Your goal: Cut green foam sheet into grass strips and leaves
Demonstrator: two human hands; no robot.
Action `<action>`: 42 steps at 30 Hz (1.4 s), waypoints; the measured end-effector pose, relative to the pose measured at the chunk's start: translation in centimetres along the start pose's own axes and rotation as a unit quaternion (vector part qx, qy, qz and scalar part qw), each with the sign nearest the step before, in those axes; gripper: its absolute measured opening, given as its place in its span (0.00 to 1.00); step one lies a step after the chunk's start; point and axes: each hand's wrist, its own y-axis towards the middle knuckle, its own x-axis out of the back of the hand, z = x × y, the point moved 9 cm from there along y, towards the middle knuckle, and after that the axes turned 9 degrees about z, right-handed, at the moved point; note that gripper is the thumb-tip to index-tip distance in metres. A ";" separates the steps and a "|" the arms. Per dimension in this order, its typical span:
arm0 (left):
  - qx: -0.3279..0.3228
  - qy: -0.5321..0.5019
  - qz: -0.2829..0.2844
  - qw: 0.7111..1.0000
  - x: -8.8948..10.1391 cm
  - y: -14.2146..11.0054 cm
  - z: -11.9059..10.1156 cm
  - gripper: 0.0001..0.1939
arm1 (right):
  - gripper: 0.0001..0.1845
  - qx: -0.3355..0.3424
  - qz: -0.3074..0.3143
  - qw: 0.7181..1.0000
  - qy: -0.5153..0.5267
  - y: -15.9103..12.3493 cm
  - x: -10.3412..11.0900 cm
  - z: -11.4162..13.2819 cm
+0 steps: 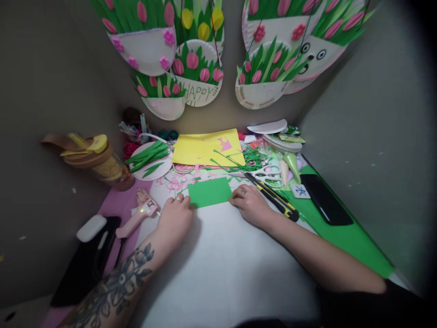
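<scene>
A green paper rectangle (pixel 210 192) lies in front of me on the white work surface. My left hand (pixel 176 214), a ring on one finger, is closed at the paper's left edge with its fingers curled. At the right edge my right hand (pixel 251 204) grips the paper near its lower corner, thumb and fingers together. Just beyond my right hand lies a black and yellow utility knife (pixel 273 197), with white-handled scissors (pixel 268 175) behind it. Left of my left hand rests a pink glue gun (pixel 139 215).
A yellow sheet (pixel 205 148) lies at the back among pink and green scraps. Green leaf cutouts fill a white paper plate (pixel 155 166). A lidded cup (pixel 99 159) stands at left, a black phone (pixel 326 199) at right. Paper-plate tulip crafts (pixel 201 93) hang on the wall.
</scene>
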 end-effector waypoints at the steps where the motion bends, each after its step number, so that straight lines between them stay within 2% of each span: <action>1: 0.003 0.001 0.003 1.000 0.0 -0.2 0.0 0.13 | 0.13 -0.018 0.002 1.000 -0.010 -0.3 0.1 -0.3; 6: 0.005 -0.019 -0.002 1.000 0.2 -0.5 0.1 0.12 | 0.11 -0.063 -0.008 0.998 -0.017 -1.4 0.3 -1.5; 10: 0.056 -0.015 0.001 0.998 0.6 -0.4 1.3 0.12 | 0.12 -0.078 -0.060 0.995 -0.001 -1.5 1.0 -2.2; 13: 0.064 -0.015 -0.023 0.998 0.8 -0.2 1.6 0.14 | 0.11 -0.011 -0.063 0.998 -0.008 -0.8 1.3 -0.7; 16: 0.000 -0.043 -0.063 0.997 0.6 0.0 0.3 0.16 | 0.12 0.068 -0.027 0.997 -0.022 0.2 0.7 1.5; 19: -0.051 -0.054 -0.055 0.996 -0.2 0.4 -1.0 0.17 | 0.11 0.096 0.009 0.994 -0.042 1.0 -0.1 2.7; 22: -0.051 -0.055 -0.040 0.996 -0.8 0.9 -1.2 0.15 | 0.11 0.104 0.022 0.992 -0.066 1.4 -0.8 3.1; 28: -0.052 -0.068 -0.059 0.995 -0.9 1.6 -0.8 0.13 | 0.13 0.103 0.008 0.993 -0.054 1.6 -1.0 2.9; 36: -0.037 -0.077 -0.069 0.994 -1.0 2.1 -0.5 0.11 | 0.13 0.051 0.022 0.998 0.008 2.3 -1.2 1.5; 42: -0.039 -0.100 -0.089 0.990 -0.8 2.6 -0.8 0.11 | 0.10 0.022 0.019 0.999 0.024 2.9 -1.3 1.2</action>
